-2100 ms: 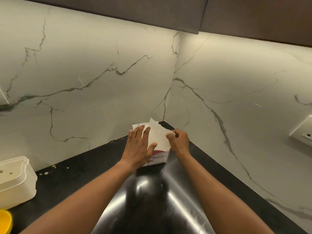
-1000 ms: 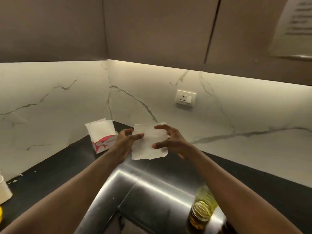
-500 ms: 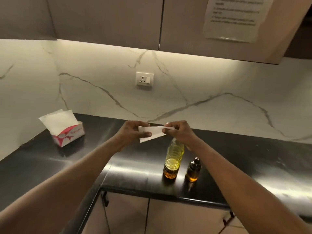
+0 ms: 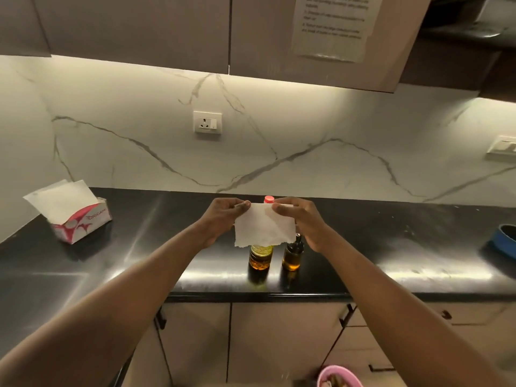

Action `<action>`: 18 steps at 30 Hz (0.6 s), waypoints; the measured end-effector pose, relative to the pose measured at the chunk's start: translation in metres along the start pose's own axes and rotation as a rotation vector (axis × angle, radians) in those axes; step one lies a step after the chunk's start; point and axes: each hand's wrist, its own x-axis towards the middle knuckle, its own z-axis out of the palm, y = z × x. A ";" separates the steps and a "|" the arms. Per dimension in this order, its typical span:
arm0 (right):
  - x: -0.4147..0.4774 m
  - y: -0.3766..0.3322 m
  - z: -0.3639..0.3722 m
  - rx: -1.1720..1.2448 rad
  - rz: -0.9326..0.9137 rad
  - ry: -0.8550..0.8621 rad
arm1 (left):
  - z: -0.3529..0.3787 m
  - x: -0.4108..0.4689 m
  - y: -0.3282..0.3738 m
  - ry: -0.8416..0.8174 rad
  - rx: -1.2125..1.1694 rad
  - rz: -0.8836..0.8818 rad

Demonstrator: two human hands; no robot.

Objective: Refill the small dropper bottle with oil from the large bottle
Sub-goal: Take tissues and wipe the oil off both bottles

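As if guarding against spills, left hand and right hand pinched a tissue near the capped large bottle

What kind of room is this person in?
Probably a kitchen: a black countertop with cupboards above, a marble wall with a socket, and a large oil bottle standing on it.

A glossy black stone counter is stretching from left to right. A red-and-white cardboard tissue box is sitting at its left end. Near the front edge, a clear plastic oil bottle with a red cap is standing just beside a small amber dropper bottle, black-topped. A blue round object is lying at the far right, cut off by the frame.
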 end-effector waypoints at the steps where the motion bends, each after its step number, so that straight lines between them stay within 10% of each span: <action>1: -0.001 0.000 -0.001 -0.038 -0.014 0.009 | 0.005 0.000 0.000 -0.007 0.018 0.001; 11: 0.009 0.003 -0.021 -0.353 0.050 -0.221 | 0.037 0.011 0.003 -0.133 0.224 -0.010; 18: 0.013 0.024 -0.063 0.022 0.163 -0.109 | 0.049 0.034 -0.008 -0.004 0.238 0.017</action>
